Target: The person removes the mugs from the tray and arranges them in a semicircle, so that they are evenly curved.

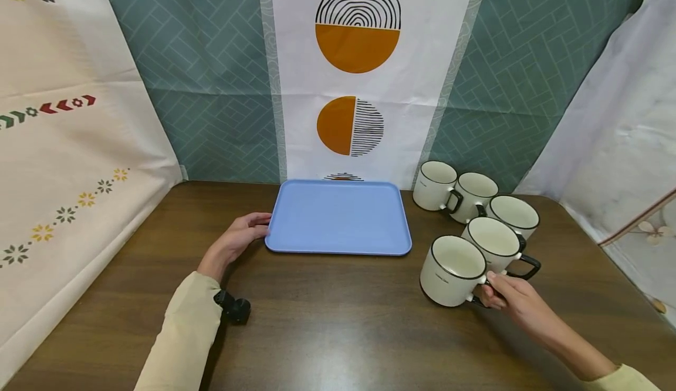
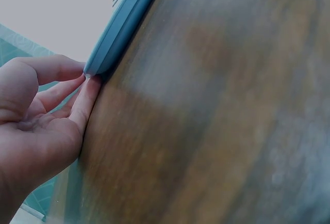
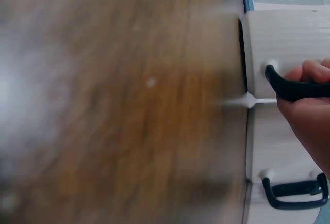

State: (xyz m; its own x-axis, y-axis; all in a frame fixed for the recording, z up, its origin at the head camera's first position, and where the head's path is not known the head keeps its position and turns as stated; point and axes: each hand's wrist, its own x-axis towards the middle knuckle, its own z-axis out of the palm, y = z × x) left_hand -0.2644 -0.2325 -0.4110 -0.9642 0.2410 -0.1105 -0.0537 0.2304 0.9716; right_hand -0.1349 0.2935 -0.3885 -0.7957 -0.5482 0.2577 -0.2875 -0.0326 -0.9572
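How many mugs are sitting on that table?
5, all right of the blue tray: two at the back, one behind-right, one middle, and the nearest, its handle held by the right hand.

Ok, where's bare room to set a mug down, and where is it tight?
The blue tray is bare across its whole surface. The table is also bare in front of the tray, between the left hand and the right hand. It is crowded right of the tray: five mugs sit clustered, the right hand gripping the nearest mug by its handle.
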